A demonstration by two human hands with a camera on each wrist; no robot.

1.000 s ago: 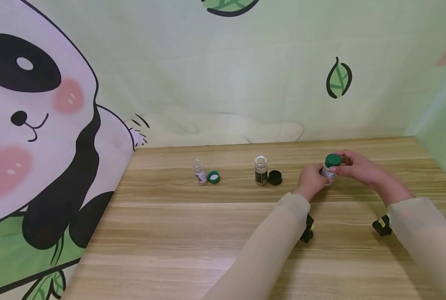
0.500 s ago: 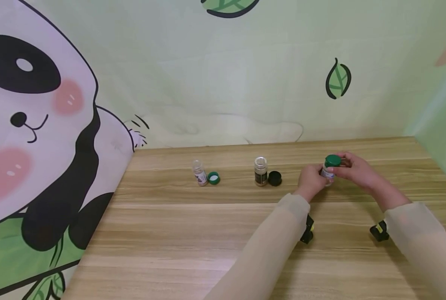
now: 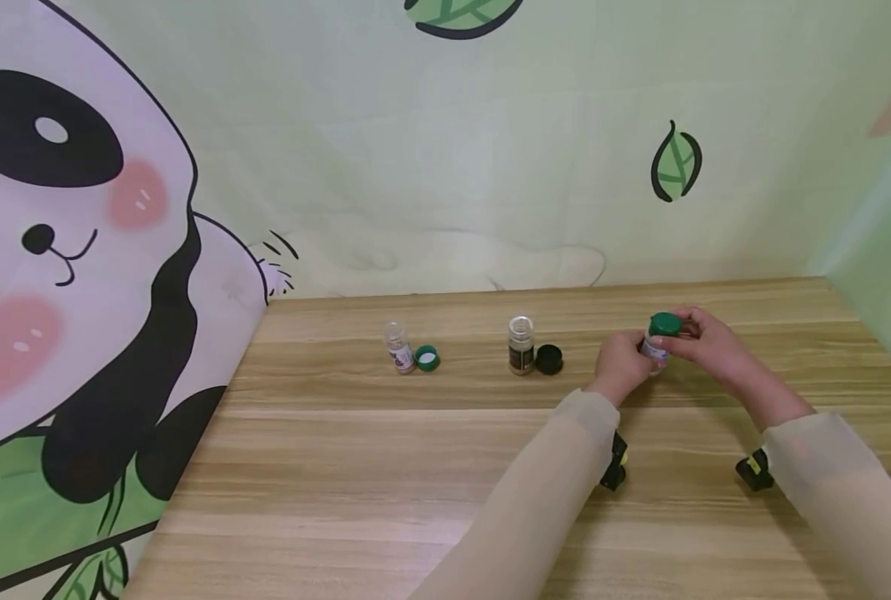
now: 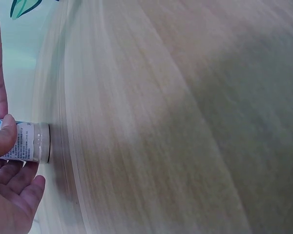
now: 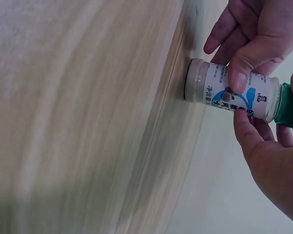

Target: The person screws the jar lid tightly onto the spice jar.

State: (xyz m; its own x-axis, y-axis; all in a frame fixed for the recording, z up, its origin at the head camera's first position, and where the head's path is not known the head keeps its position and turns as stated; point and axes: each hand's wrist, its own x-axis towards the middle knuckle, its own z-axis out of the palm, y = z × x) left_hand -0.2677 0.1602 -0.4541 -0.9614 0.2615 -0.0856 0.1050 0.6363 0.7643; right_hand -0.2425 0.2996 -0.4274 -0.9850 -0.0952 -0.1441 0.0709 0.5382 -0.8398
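Note:
A small seasoning jar with a white and blue label stands at the right of the table, topped by a green cap. My left hand grips the jar's body, thumb across the label in the right wrist view. From the other side, my right hand holds the green cap between thumb and fingers. In the left wrist view the jar's base shows below the left thumb, while the cap lies out of frame.
Further left stand an uncapped jar with a dark label beside a black cap, and a clear uncapped jar beside an upturned green cap. A panda-printed cloth hangs behind the wooden table.
My right wrist and sleeve have shifted slightly left and toward me, with the fingers still at the green cap. The left hand stays on the jar, and the other jars have not moved.

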